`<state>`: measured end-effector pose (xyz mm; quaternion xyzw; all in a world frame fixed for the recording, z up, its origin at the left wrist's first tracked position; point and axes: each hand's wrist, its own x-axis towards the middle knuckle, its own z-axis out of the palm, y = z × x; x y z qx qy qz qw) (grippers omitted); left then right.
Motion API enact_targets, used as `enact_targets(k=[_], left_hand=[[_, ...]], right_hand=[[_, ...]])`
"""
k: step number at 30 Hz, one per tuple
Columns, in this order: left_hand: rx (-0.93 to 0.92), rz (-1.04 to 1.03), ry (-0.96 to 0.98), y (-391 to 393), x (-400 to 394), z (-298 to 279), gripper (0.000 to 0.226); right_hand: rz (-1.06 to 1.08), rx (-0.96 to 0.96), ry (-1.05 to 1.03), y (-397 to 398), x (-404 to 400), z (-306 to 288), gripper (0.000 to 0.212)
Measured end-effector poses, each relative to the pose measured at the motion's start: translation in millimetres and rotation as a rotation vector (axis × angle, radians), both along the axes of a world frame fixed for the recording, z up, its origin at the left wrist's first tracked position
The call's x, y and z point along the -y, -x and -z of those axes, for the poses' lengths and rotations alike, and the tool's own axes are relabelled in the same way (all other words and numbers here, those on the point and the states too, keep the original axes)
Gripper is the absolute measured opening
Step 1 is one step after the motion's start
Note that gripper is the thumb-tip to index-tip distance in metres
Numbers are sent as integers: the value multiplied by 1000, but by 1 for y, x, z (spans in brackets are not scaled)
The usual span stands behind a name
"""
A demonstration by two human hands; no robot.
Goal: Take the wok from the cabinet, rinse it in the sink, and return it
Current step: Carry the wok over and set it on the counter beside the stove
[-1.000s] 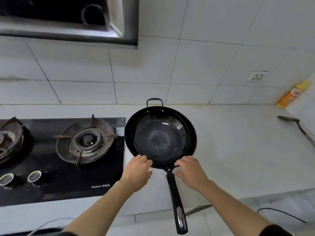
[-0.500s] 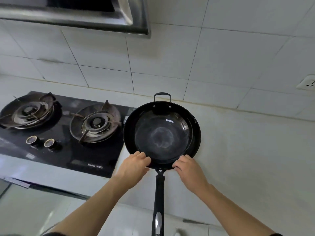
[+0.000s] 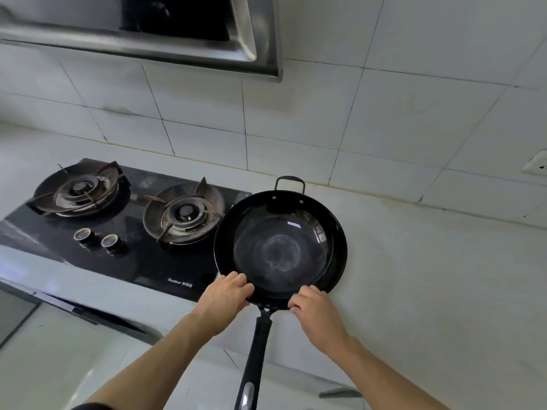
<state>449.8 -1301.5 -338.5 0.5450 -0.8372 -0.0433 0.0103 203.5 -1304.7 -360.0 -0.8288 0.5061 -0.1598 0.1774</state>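
Here the wok (image 3: 280,252) sits flat on the pale tabletop (image 3: 429,276), just right of the black glass gas hob (image 3: 97,261), its left rim overlapping the hob's right edge. To the wok's right the tabletop runs bare toward the tiled wall (image 3: 325,119), leaving wide room on that side; behind the wok the small loop handle (image 3: 290,183) stands close to the wall joint, and the steel range hood (image 3: 177,39) hangs above and to the wok's left. The long handle (image 3: 257,350) juts out past the tabletop's front edge over the floor. The left hand (image 3: 225,297) has its fingers curled over the near-left rim, and the right hand (image 3: 315,309) pinches the near-right rim beside the handle's root; both grasp the wok. Compared with half a second ago, the view has swung so that both burners and the two knobs (image 3: 99,238) show fully left of the wok, while the hands keep the same grip on the rim. The wok is round, shallow, glossy black metal with a dull, chalky swirl at its centre; the burners are worn, browned iron.
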Motion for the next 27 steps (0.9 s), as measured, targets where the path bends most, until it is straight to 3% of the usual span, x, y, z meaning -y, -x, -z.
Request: enact_targets(k=[11, 17, 27], left_hand=[[-8, -30, 3, -27, -8, -3, 26], [-46, -56, -47, -33, 4, -6, 7], [-112, -91, -57, -30, 20, -2, 13]], right_hand=[[-26, -17, -10, -28, -6, 1, 14], [23, 4, -30, -39, -2, -1, 16], [47, -32, -17, -39, 12, -4, 13]])
